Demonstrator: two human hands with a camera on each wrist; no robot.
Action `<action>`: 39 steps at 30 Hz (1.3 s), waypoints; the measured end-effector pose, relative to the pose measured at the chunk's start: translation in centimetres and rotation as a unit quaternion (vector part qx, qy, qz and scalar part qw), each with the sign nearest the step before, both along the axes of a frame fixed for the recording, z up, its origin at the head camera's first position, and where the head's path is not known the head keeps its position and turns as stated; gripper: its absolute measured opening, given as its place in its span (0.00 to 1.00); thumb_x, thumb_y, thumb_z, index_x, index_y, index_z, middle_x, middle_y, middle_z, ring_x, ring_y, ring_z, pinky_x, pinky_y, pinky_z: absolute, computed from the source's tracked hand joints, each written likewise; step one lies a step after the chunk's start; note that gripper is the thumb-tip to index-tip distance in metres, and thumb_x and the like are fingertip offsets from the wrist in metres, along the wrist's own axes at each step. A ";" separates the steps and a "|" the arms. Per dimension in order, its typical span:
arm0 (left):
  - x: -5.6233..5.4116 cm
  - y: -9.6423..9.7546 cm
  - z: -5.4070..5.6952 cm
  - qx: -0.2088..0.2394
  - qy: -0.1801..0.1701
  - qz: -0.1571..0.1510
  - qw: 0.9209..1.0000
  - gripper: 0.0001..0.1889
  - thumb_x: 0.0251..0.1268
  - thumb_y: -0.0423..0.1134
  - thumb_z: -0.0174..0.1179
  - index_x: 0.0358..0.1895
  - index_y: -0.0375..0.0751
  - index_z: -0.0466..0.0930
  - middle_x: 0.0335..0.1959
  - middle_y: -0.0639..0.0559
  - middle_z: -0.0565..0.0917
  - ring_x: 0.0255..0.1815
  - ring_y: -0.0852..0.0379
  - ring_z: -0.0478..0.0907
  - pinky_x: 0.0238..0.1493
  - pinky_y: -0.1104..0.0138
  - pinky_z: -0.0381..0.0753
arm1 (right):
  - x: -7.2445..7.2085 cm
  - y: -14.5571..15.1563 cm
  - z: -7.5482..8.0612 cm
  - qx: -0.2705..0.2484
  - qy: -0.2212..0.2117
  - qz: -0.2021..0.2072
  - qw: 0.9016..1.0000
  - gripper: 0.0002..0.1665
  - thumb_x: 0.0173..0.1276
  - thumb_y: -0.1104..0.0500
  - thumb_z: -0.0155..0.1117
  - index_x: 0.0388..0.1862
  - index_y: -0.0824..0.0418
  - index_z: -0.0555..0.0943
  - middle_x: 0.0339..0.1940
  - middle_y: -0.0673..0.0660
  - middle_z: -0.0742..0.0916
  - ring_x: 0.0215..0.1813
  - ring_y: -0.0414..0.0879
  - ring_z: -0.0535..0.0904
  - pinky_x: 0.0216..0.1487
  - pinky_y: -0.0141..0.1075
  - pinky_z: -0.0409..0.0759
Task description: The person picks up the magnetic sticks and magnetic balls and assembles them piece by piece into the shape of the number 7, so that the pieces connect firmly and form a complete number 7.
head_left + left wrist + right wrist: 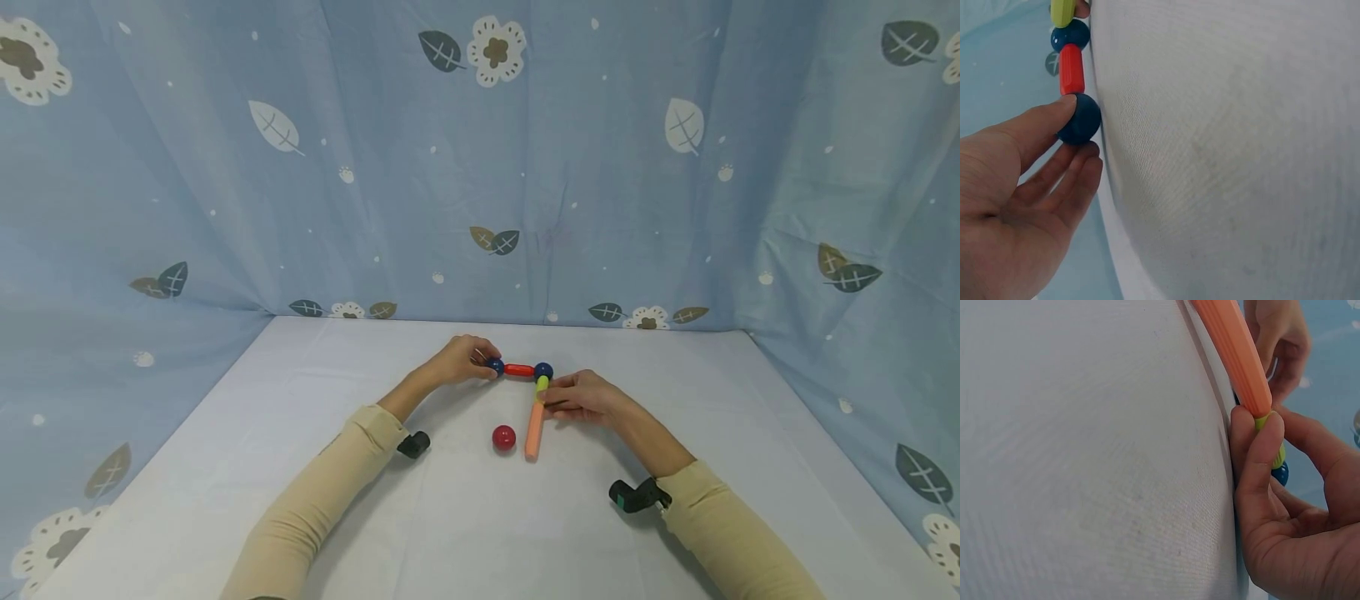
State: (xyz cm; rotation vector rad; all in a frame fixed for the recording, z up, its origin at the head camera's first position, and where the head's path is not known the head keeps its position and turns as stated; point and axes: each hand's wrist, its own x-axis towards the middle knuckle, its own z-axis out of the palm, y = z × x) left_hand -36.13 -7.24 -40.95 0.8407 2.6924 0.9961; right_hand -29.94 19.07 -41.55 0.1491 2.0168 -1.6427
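My left hand [459,361] pinches a dark blue ball [1082,122] between thumb and fingertips. From that ball a short red rod [519,370] runs right to a second dark blue ball [543,371]. A yellow-green rod [542,387] extends from the second ball towards me, and a longer orange rod [535,433] meets it end to end. Thumb and fingers of my right hand [588,398] grip the yellow-green rod near this joint, partly covering it in the right wrist view. Left of the orange rod, apart from it, lies a red ball [504,437].
Everything rests on or just over a white-covered table [480,533]. A blue curtain [375,167] with leaf and flower prints stands behind it and along both sides. Each wrist carries a small black camera, the right one [637,496] close above the tabletop.
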 end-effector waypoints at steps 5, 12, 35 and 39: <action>0.0 0.0 0.0 -0.002 0.001 0.003 1.000 0.17 0.60 0.36 0.69 0.53 0.43 0.82 0.48 0.48 0.85 0.47 0.55 0.83 0.52 0.67 0.84 | 0.0 0.0 0.0 0.001 0.002 0.006 1.000 0.39 0.64 0.53 0.71 0.67 0.70 0.68 0.36 0.56 0.90 0.34 0.41 0.89 0.34 0.26 0.83; -0.1 -0.1 0.0 -0.005 -0.001 0.001 1.000 0.17 0.60 0.37 0.69 0.53 0.43 0.82 0.49 0.48 0.85 0.47 0.55 0.83 0.51 0.67 0.84 | -0.1 0.0 0.1 -0.013 -0.003 0.005 1.000 0.32 0.65 0.54 0.69 0.63 0.70 0.73 0.34 0.55 0.90 0.33 0.41 0.88 0.35 0.27 0.84; 0.2 -0.1 -0.3 -0.002 0.014 -0.003 1.000 0.17 0.59 0.36 0.69 0.52 0.43 0.82 0.48 0.47 0.85 0.46 0.55 0.83 0.51 0.67 0.84 | 0.3 -0.1 -0.1 -0.012 0.010 0.001 1.000 0.33 0.67 0.54 0.67 0.65 0.71 0.71 0.35 0.56 0.90 0.35 0.43 0.89 0.37 0.29 0.85; 0.2 -0.1 -0.4 0.000 0.016 -0.001 1.000 0.17 0.59 0.36 0.69 0.52 0.43 0.83 0.48 0.48 0.85 0.46 0.55 0.83 0.51 0.67 0.84 | 0.4 -0.1 -0.2 -0.012 0.012 -0.001 1.000 0.33 0.67 0.54 0.67 0.65 0.71 0.70 0.36 0.55 0.90 0.36 0.43 0.89 0.37 0.29 0.85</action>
